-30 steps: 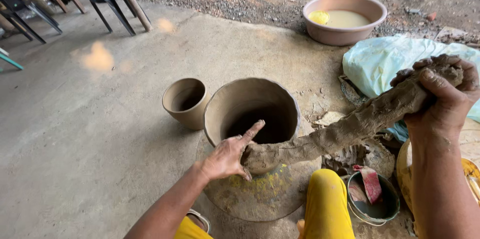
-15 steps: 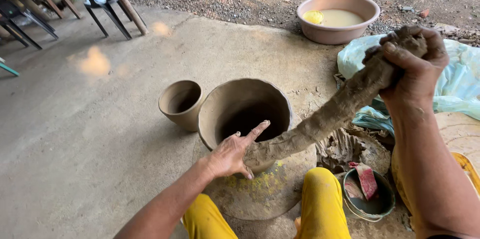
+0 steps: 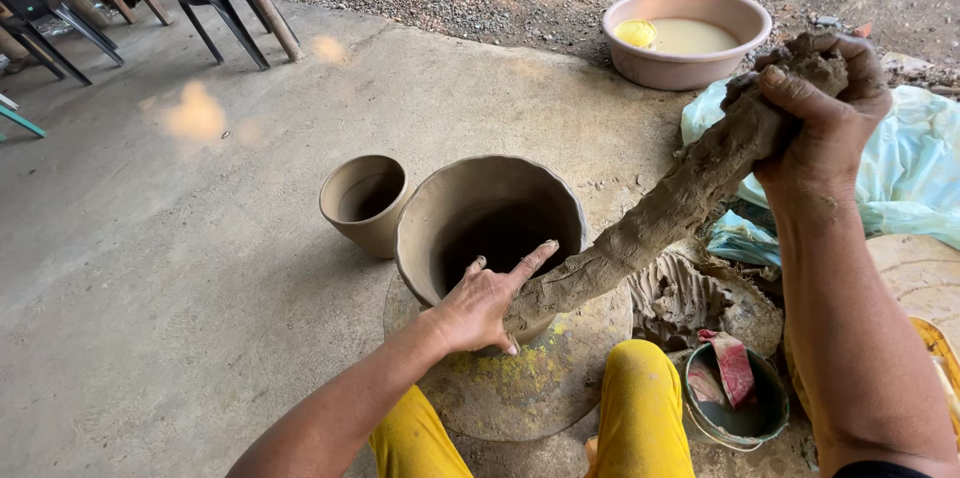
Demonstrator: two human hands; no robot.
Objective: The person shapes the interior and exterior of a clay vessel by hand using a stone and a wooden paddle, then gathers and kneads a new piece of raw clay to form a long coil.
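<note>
head view: coil-building a clay pot on a turntable

head view, looking down at our two bare hands at work on an unfired clay pot [image 3: 487,223] that stands on a round turntable [image 3: 520,388] dusted with yellow powder. our right hand [image 3: 820,108] is closed in a full grip around the upper end of a thick clay coil [image 3: 660,213], holding it raised and slanting down to the left. the lower end of the coil touches the near rim of the pot, where our left hand [image 3: 480,303] lies open, fingers spread and index finger extended, pressing the coil against the rim.

progress, as we judge it: the pot wall is already raised and open-mouthed; only the coil's lower end is seated on the rim, while most of its length hangs free in the air and is not yet joined or smoothed.

surroundings: a smaller clay pot [image 3: 364,200] stands just beside the large one on the concrete floor [image 3: 200,268]. a pink basin [image 3: 688,38] of cloudy water sits well apart at the gravel edge. a small green bucket [image 3: 738,403] holding a reddish rag is near our yellow-trousered knee [image 3: 640,388], and a pale plastic sheet [image 3: 910,173] lies to the right.
</note>
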